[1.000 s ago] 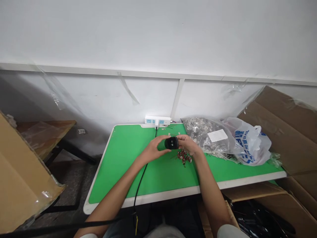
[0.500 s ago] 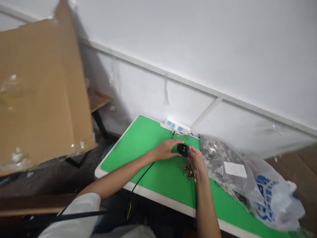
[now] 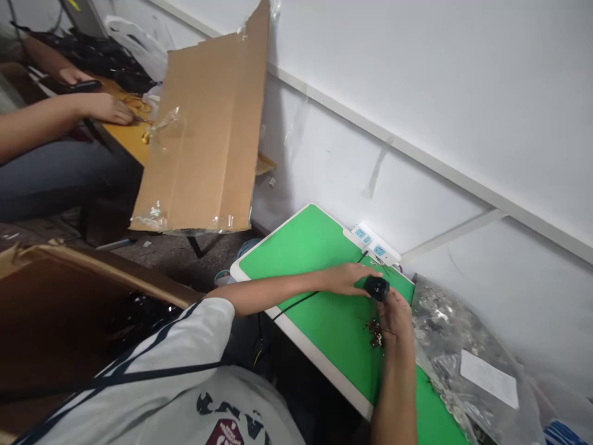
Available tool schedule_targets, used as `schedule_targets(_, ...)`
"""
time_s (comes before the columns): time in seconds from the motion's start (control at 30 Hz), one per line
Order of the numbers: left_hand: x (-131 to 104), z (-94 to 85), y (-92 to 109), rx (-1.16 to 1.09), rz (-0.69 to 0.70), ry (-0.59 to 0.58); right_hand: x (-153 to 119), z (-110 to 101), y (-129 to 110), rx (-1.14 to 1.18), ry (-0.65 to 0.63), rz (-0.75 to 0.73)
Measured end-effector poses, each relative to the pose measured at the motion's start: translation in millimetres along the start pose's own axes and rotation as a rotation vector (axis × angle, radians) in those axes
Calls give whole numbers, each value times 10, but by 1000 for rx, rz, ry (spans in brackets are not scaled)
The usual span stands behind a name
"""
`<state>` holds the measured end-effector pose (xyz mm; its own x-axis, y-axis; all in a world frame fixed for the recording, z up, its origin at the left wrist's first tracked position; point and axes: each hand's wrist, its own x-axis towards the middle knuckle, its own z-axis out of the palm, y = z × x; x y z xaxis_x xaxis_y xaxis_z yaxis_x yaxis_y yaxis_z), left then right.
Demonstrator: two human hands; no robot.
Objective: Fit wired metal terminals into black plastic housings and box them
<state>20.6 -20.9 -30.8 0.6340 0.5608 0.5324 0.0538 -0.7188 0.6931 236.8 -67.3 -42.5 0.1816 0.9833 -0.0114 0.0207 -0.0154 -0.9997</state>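
A small, glossy black plastic part (image 3: 377, 288) is held up above the green table mat (image 3: 296, 247). My left hand (image 3: 348, 279) has its thumb and fingers closed on the part from the left. From the right, my right hand (image 3: 396, 310) pinches the same part; some of its fingers are hidden from view. Just below, a small heap of copper-coloured parts with thin leads (image 3: 374, 334) lies on the mat beside my right wrist. A black cable (image 3: 296, 303) runs under my left forearm.
At the table's back edge sits a white power strip (image 3: 376, 242). A clear bag of small metal parts (image 3: 445, 315) with a white label lies right. A cardboard sheet (image 3: 208, 136) stands left, and an open carton (image 3: 115, 272) is nearer. Another person's hand (image 3: 109, 108) works at a yellow table.
My view has swung left, bringing the co-worker, the open carton and more of my shirt into sight. Both hands still hold the black part over the mat, slightly tilted differently.
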Motion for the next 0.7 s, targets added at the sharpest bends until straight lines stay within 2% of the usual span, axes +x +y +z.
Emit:
schedule_targets(0.13, 20, 61, 23, 103, 3, 8, 11, 30, 32, 163, 129, 52)
schedule_targets(0.3, 26, 120, 61, 198, -4, 93, -59, 92, -87, 311, 89, 135)
schedule_targets(0.5, -10, 102, 84, 245, 39, 170, -98, 237, -126, 280, 210, 113)
schedule_targets(0.7, -4, 66, -71, 231, -15, 187, 28, 374, -106, 165, 254, 7)
